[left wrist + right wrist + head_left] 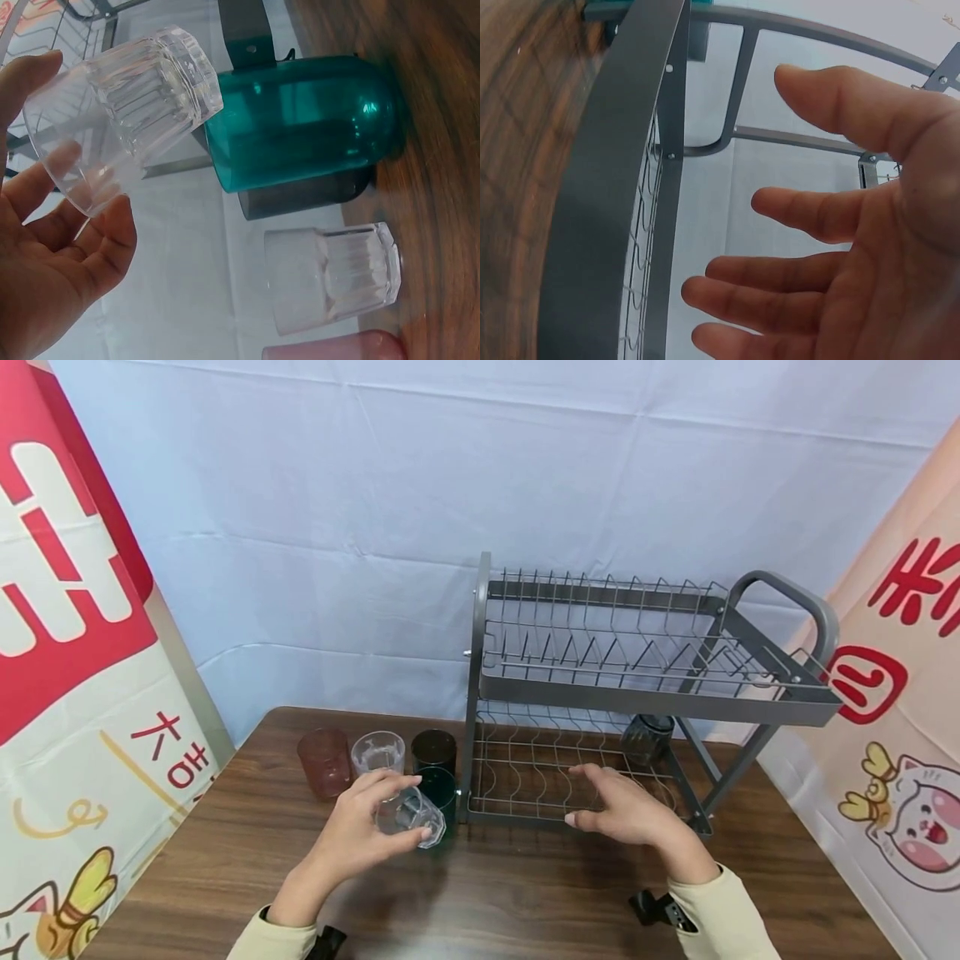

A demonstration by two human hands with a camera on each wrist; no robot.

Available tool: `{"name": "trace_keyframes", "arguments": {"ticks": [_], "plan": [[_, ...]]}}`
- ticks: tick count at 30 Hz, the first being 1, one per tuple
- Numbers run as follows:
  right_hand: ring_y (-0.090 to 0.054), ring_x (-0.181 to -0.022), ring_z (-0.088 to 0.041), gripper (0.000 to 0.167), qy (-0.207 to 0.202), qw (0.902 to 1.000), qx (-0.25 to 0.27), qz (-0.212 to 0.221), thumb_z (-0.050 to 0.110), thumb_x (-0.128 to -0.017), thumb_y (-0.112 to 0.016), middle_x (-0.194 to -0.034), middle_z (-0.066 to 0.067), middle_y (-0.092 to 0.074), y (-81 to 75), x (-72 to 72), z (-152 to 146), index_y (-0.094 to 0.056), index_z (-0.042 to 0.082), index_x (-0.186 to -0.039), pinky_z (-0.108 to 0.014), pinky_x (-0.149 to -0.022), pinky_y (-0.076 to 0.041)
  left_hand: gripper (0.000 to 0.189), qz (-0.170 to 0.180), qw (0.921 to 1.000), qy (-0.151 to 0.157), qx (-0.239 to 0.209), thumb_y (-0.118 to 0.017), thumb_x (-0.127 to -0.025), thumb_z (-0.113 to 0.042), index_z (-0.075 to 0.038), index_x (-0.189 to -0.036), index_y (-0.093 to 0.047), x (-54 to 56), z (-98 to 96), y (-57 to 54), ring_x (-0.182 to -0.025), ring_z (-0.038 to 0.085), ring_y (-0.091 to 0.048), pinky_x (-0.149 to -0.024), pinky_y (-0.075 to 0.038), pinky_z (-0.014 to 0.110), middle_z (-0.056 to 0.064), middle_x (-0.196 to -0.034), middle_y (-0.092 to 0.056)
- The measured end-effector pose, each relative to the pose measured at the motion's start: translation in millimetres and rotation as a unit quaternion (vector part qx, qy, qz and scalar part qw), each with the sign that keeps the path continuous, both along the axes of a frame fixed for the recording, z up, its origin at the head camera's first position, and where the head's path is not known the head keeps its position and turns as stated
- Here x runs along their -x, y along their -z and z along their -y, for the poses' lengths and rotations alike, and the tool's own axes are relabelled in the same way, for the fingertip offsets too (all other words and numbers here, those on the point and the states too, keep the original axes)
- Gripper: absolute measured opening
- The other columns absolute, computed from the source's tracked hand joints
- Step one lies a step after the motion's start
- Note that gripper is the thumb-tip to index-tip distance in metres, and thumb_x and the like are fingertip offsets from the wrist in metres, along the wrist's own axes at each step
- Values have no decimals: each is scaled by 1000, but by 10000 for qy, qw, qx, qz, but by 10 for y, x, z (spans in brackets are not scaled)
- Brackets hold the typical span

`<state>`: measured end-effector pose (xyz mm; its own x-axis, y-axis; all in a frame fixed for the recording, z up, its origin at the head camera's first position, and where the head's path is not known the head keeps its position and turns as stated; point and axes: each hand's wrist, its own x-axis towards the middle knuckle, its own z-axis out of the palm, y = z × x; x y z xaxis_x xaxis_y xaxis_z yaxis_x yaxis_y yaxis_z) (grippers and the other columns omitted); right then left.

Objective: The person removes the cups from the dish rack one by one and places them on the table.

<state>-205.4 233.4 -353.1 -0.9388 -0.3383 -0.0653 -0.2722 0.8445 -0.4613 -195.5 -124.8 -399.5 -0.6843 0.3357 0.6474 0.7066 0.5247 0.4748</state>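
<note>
My left hand grips a clear glass tumbler by its rim end, between thumb and fingers. In the left wrist view the tumbler shows a thick faceted base pointing away from the palm. It is raised beside a teal glass, which stands on the table with a dark glass behind it. A second clear tumbler and a reddish glass stand further left. Holding nothing, my right hand has its fingers extended at the front of the dish rack.
The grey two-tier dish rack has wire slots on top and a wavy wire lower shelf. At that shelf's right end sits a dark see-through glass. A wooden table lies below, with a pale cloth backdrop behind.
</note>
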Motion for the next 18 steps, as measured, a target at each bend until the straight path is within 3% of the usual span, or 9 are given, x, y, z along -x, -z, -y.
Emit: {"name": "trace_keyframes", "arguments": {"ticks": [7, 18], "plan": [[-45, -114, -42, 67, 174, 9998, -102, -2, 37, -82, -69, -125, -26, -46, -28, 66, -39, -43, 2, -133, -55, -84, -40, 56, 72, 9999, -109, 29, -86, -61, -29, -17, -112, -65, 6, 70, -14, -93, 14, -54, -64, -48, 29, -9, -107, -59], [-42, -116, -46, 65, 293, 9992, -218, -158, 35, -82, -70, -127, -27, -45, -24, 149, -101, -46, 0, -132, -57, -84, -39, 54, 40, 9988, -327, 365, -87, -60, -32, -17, -107, -66, 7, 197, -49, -90, 8, -51, -66, -46, 29, -10, -103, -60]]}}
